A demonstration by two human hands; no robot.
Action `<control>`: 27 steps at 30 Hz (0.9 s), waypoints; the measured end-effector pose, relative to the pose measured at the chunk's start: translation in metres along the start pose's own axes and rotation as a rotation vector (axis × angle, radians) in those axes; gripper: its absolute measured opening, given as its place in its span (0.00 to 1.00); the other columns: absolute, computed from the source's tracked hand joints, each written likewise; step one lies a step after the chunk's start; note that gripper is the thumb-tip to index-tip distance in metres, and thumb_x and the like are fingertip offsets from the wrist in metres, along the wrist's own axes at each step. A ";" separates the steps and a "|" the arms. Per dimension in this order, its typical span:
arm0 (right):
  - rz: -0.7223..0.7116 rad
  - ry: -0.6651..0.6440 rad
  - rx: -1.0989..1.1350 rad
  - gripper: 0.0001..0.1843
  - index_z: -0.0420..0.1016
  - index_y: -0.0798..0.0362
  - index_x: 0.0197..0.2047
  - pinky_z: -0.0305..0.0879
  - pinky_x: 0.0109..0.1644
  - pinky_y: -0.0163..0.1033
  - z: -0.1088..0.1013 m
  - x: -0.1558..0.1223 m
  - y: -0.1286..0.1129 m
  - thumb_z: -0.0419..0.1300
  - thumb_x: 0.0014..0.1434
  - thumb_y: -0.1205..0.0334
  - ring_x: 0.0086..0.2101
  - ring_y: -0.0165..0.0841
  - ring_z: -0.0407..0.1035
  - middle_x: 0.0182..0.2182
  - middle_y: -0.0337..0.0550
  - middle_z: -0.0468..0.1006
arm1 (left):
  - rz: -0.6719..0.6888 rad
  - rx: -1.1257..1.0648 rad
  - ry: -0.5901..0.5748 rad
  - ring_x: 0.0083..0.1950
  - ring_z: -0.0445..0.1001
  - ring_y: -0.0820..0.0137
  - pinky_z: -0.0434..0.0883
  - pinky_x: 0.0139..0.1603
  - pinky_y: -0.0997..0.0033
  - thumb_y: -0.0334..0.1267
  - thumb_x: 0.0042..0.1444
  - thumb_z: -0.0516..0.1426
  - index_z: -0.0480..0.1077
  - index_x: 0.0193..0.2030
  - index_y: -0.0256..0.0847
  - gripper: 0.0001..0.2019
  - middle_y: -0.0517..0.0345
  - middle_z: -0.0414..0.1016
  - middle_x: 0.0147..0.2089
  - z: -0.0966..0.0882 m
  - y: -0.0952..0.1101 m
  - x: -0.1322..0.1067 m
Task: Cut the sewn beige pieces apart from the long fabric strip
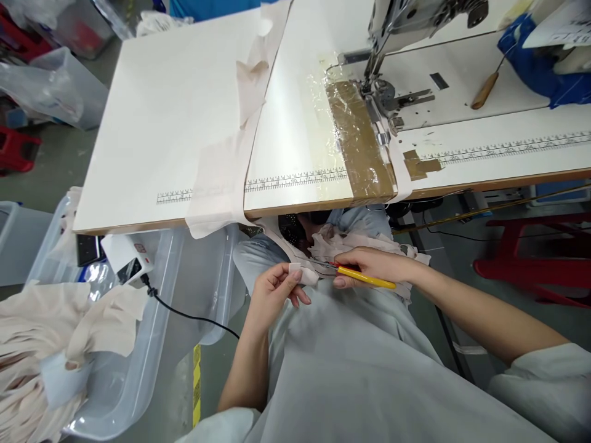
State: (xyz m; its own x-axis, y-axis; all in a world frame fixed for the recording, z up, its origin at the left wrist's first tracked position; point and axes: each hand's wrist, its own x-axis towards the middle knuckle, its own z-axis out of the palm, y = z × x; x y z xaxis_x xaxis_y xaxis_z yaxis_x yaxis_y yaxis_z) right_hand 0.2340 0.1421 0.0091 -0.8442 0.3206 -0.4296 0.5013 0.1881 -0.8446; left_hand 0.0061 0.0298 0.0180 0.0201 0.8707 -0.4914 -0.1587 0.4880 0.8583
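Observation:
My left hand (pixel 277 289) pinches a small pale fabric piece (pixel 302 274) between thumb and fingers, just above my lap. My right hand (pixel 369 266) is closed on a yellow-handled thread snipper (pixel 364 278) whose metal tip points left at that fabric piece. Both hands sit below the front edge of the white sewing table (pixel 184 123). More pale pink fabric (pixel 341 240) lies bunched in my lap behind the hands.
A sewing machine (pixel 397 37) stands at the table's back right beside brown tape (pixel 360 141). A fabric strip (pixel 240 135) drapes across the table. Clear plastic bins (pixel 152 344) with pale fabric stand at left, a phone with cable (pixel 132 267) on one. Red stool (pixel 535 258) at right.

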 end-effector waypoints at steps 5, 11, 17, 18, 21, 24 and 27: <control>-0.029 -0.102 -0.003 0.30 0.56 0.51 0.27 0.47 0.27 0.33 -0.005 0.006 0.000 0.52 0.60 0.31 0.24 0.26 0.51 0.23 0.33 0.55 | -0.044 -0.068 -0.019 0.27 0.80 0.63 0.68 0.22 0.75 0.56 0.54 0.65 0.74 0.35 0.35 0.21 0.51 0.79 0.25 -0.005 0.000 0.003; 0.051 -0.052 -0.243 0.31 0.54 0.51 0.26 0.45 0.28 0.35 -0.006 0.006 -0.007 0.52 0.59 0.30 0.23 0.28 0.52 0.20 0.33 0.57 | -0.087 -0.074 -0.019 0.24 0.79 0.64 0.67 0.21 0.76 0.56 0.52 0.66 0.73 0.32 0.35 0.22 0.53 0.77 0.21 -0.008 0.000 0.005; 0.084 0.020 -0.493 0.25 0.55 0.51 0.27 0.45 0.29 0.37 -0.005 0.007 -0.017 0.53 0.62 0.40 0.23 0.30 0.55 0.21 0.36 0.63 | -0.085 -0.074 -0.029 0.24 0.79 0.66 0.67 0.21 0.77 0.55 0.53 0.66 0.73 0.33 0.35 0.21 0.53 0.78 0.21 -0.010 -0.003 0.005; 0.087 0.029 -0.518 0.24 0.56 0.51 0.26 0.45 0.30 0.37 -0.005 0.007 -0.018 0.54 0.62 0.41 0.23 0.30 0.55 0.21 0.37 0.64 | -0.086 -0.072 -0.029 0.24 0.79 0.65 0.67 0.21 0.77 0.55 0.53 0.66 0.73 0.33 0.36 0.21 0.53 0.78 0.21 -0.010 -0.003 0.005; 0.106 0.032 -0.549 0.24 0.57 0.51 0.25 0.44 0.29 0.37 -0.005 0.007 -0.020 0.56 0.62 0.42 0.23 0.30 0.56 0.20 0.38 0.65 | -0.097 -0.062 -0.025 0.23 0.79 0.65 0.67 0.21 0.76 0.56 0.53 0.65 0.72 0.32 0.36 0.22 0.52 0.77 0.20 -0.010 -0.004 0.006; 0.115 0.029 -0.557 0.25 0.60 0.51 0.25 0.43 0.29 0.38 -0.004 0.007 -0.021 0.56 0.62 0.42 0.22 0.31 0.57 0.20 0.39 0.67 | -0.111 -0.055 -0.020 0.23 0.78 0.65 0.67 0.21 0.76 0.57 0.52 0.65 0.71 0.31 0.36 0.23 0.52 0.77 0.20 -0.009 -0.005 0.006; 0.098 0.047 -0.575 0.26 0.64 0.52 0.27 0.43 0.29 0.37 -0.003 0.007 -0.023 0.56 0.62 0.38 0.25 0.33 0.62 0.23 0.41 0.71 | -0.112 -0.047 -0.021 0.23 0.78 0.64 0.66 0.21 0.75 0.58 0.51 0.66 0.70 0.30 0.37 0.23 0.53 0.76 0.19 -0.008 -0.004 0.007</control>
State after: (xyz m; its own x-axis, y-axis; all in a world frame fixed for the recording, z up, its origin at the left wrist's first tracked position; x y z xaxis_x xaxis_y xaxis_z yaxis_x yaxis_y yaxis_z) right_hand 0.2169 0.1425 0.0263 -0.7859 0.4000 -0.4715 0.6102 0.6251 -0.4867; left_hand -0.0008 0.0330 0.0098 0.0609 0.8125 -0.5798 -0.2004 0.5790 0.7903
